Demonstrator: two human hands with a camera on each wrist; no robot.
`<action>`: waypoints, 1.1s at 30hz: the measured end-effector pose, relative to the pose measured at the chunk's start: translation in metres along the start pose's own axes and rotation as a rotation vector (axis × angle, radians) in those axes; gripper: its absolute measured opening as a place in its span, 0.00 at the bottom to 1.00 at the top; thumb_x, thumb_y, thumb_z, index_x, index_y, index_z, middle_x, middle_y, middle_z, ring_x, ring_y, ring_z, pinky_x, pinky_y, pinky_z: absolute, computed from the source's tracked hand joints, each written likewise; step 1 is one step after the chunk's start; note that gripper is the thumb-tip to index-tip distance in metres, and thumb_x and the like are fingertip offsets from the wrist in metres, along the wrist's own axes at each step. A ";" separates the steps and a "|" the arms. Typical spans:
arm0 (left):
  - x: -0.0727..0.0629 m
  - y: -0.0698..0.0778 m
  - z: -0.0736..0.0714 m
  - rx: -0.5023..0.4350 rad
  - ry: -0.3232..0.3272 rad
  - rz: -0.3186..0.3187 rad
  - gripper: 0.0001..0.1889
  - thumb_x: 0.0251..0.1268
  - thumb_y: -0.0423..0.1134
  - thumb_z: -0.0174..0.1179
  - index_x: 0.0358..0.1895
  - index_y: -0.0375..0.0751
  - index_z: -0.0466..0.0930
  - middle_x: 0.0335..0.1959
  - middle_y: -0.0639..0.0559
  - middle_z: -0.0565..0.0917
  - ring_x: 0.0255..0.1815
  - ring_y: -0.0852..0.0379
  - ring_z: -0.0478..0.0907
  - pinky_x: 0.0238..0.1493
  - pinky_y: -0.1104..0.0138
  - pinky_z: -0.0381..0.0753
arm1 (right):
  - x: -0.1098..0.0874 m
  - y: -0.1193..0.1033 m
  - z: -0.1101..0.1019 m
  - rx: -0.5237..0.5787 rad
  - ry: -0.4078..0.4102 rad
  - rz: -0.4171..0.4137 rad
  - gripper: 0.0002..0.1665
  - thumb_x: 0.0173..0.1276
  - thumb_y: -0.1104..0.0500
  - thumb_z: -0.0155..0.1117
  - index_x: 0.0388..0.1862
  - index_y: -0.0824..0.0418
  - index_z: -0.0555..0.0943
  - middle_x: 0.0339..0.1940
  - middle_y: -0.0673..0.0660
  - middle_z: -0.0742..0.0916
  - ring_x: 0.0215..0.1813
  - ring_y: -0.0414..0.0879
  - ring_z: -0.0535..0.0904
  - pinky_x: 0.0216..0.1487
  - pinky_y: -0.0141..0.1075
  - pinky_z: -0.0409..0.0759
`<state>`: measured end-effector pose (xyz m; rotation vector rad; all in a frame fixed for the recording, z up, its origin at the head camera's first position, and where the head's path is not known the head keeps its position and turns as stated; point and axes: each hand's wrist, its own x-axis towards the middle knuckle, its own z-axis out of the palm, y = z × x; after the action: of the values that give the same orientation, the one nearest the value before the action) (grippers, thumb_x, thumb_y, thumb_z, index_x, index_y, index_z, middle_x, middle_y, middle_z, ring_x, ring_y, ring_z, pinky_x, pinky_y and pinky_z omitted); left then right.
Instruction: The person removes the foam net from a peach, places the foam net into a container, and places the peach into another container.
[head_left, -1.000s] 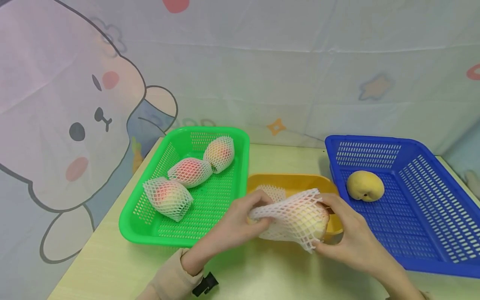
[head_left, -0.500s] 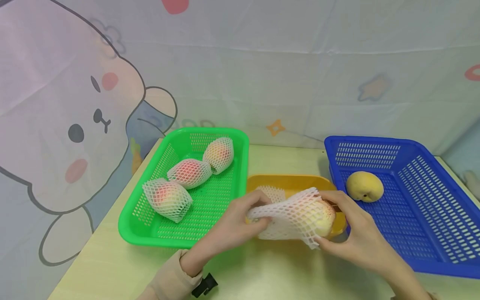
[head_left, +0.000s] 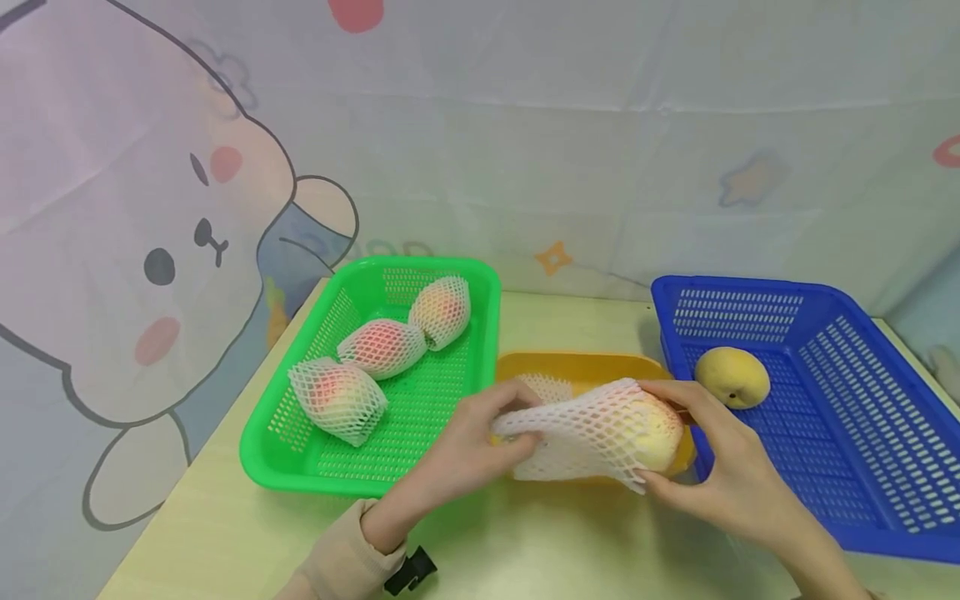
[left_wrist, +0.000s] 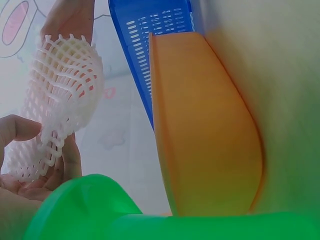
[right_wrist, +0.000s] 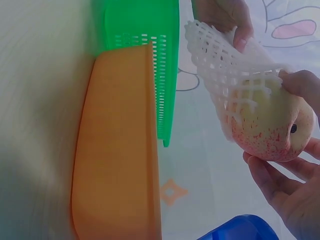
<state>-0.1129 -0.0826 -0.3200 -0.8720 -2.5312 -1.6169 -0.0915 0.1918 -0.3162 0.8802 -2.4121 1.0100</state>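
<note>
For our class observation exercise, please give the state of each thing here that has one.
Left hand: grips one end of the foam net.
Right hand: holds the peach.
Foam net: partly over the peach.
Peach: one end bare.
Green basket: holds three netted peaches.
Blue basket: holds an unwrapped yellow fruit.
Yellow bin: has netting inside.

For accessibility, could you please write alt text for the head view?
A left hand grips a white foam net while the right hand holds the fruit partly inside it, partly hiding a yellow bin. At left, a green basket holds three netted fruits; at right, a blue basket holds one bare fruit.
</note>
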 end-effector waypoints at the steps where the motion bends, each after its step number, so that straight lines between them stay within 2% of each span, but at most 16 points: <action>1: 0.000 0.000 0.000 -0.002 0.002 0.000 0.10 0.54 0.30 0.62 0.40 0.43 0.77 0.41 0.50 0.85 0.42 0.60 0.78 0.47 0.69 0.77 | 0.000 0.000 0.000 0.000 0.002 -0.004 0.53 0.35 0.66 0.82 0.65 0.57 0.70 0.58 0.48 0.78 0.60 0.27 0.69 0.61 0.15 0.62; 7: 0.000 0.000 0.000 -0.010 0.013 0.008 0.11 0.54 0.29 0.62 0.41 0.42 0.77 0.41 0.49 0.85 0.43 0.59 0.79 0.49 0.68 0.77 | -0.002 0.002 -0.002 0.002 0.009 0.014 0.54 0.35 0.66 0.82 0.66 0.56 0.70 0.58 0.47 0.78 0.58 0.27 0.71 0.59 0.15 0.65; 15: 0.002 0.001 -0.002 -0.001 0.049 0.033 0.11 0.53 0.29 0.62 0.40 0.41 0.76 0.40 0.49 0.85 0.42 0.59 0.78 0.47 0.70 0.76 | -0.004 0.005 -0.006 -0.055 0.032 0.038 0.55 0.33 0.64 0.84 0.65 0.55 0.70 0.55 0.44 0.79 0.51 0.27 0.72 0.50 0.15 0.68; 20: 0.002 -0.001 -0.002 0.008 0.077 0.061 0.11 0.52 0.28 0.63 0.39 0.41 0.76 0.38 0.49 0.85 0.40 0.60 0.77 0.45 0.70 0.76 | -0.006 0.008 -0.007 -0.068 0.044 0.048 0.55 0.33 0.65 0.84 0.66 0.56 0.70 0.55 0.42 0.78 0.50 0.26 0.72 0.49 0.15 0.69; 27: 0.003 -0.003 -0.002 0.004 0.102 0.058 0.11 0.53 0.28 0.62 0.39 0.42 0.76 0.38 0.50 0.84 0.40 0.61 0.76 0.44 0.71 0.76 | -0.005 0.010 -0.011 -0.075 0.055 0.048 0.56 0.32 0.66 0.84 0.66 0.56 0.70 0.54 0.39 0.77 0.48 0.27 0.73 0.48 0.15 0.69; 33: 0.003 -0.004 -0.002 0.008 0.152 0.076 0.11 0.53 0.28 0.62 0.40 0.40 0.76 0.38 0.49 0.83 0.39 0.60 0.76 0.43 0.71 0.77 | -0.007 0.012 -0.014 -0.099 0.057 0.060 0.56 0.31 0.66 0.84 0.65 0.55 0.71 0.54 0.37 0.77 0.48 0.27 0.73 0.48 0.14 0.69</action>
<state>-0.1181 -0.0840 -0.3213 -0.8010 -2.3728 -1.5845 -0.0935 0.2119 -0.3164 0.7388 -2.4308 0.9155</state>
